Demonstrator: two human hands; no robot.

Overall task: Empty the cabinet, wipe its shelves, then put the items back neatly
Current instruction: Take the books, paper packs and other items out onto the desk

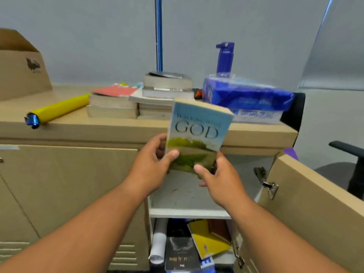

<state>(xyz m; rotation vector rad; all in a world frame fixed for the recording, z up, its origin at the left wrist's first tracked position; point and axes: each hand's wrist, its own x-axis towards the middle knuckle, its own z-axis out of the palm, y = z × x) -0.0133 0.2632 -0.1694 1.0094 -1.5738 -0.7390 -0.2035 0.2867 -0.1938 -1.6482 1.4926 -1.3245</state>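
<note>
The person held one book (199, 134) with both hands, upright, with its cover turned to the head camera. The left hand (151, 166) pinched the lower left edge, thumb on the cover and fingers behind. The right hand (218, 180) gripped the lower right corner in the same way, thumb in front and the other fingers curled under and behind. Both grips were low on the book, so most of it stood free above the hands.

The book was in the air, in front of the edge of the top (118, 129) of the cabinet (78, 184) and above the open compartment. The door (305, 194) stood open at the right. I judge that the book was on its way up to the top, because stacks (118, 103) of books and a blue pack (248, 95) lay there. The upper shelf (187, 196) was bare and showed some dirt, so it was probably ready for wiping. Below it a pile (183, 251) of books and papers was still inside, so the emptying was not finished.
</note>
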